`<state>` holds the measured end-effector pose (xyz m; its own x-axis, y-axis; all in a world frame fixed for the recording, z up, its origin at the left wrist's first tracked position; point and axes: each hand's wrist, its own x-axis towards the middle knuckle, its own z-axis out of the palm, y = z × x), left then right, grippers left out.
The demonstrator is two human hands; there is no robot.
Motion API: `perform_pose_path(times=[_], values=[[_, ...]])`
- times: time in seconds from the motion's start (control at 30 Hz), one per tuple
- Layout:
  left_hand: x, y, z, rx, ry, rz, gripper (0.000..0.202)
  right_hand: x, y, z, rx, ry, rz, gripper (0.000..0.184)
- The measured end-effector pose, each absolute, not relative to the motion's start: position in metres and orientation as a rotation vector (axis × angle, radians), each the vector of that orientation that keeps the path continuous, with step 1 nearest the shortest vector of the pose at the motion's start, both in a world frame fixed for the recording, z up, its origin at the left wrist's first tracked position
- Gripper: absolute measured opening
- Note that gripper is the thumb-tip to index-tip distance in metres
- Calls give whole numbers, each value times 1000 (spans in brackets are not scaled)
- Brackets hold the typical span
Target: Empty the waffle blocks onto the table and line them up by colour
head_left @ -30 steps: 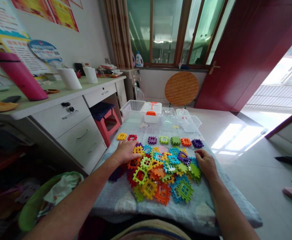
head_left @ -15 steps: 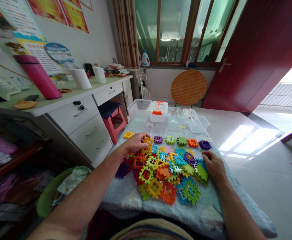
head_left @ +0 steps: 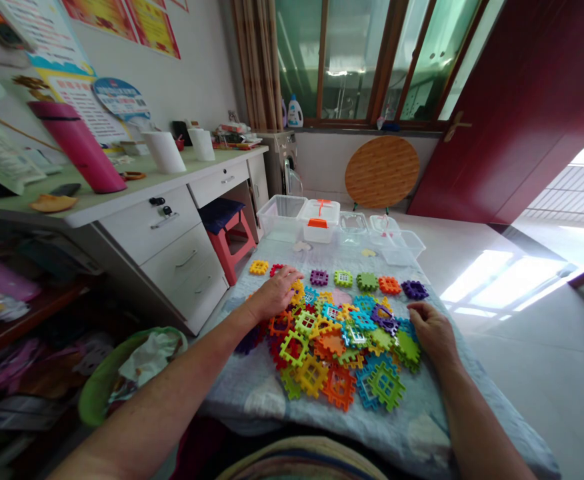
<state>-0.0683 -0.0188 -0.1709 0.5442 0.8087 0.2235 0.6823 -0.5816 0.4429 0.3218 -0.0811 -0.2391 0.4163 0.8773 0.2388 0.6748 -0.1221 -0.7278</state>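
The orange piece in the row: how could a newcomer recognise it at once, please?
On the cloth-covered table, look beyond the heaped pile to the row of toothed pieces. The orange piece is second from the right, between a green piece and a dark purple piece; no other piece seen in that row is orange.

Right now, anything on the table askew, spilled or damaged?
One oddity: the row of plastic pieces seems to have a wider gap between the red piece and the purple piece next along; the left hand partly hides it. Nothing looks spilled or damaged.
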Motion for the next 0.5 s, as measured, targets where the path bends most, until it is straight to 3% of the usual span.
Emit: perform_pose_path(times=[0.27,0.5], values=[[-67,-23,-177,2538,1320,420,66,320,-82,-238,-1851,-1328,292,37],[-69,-12,-171,2555,1307,230,60,323,-81,-239,-1879,-1341,311,38]])
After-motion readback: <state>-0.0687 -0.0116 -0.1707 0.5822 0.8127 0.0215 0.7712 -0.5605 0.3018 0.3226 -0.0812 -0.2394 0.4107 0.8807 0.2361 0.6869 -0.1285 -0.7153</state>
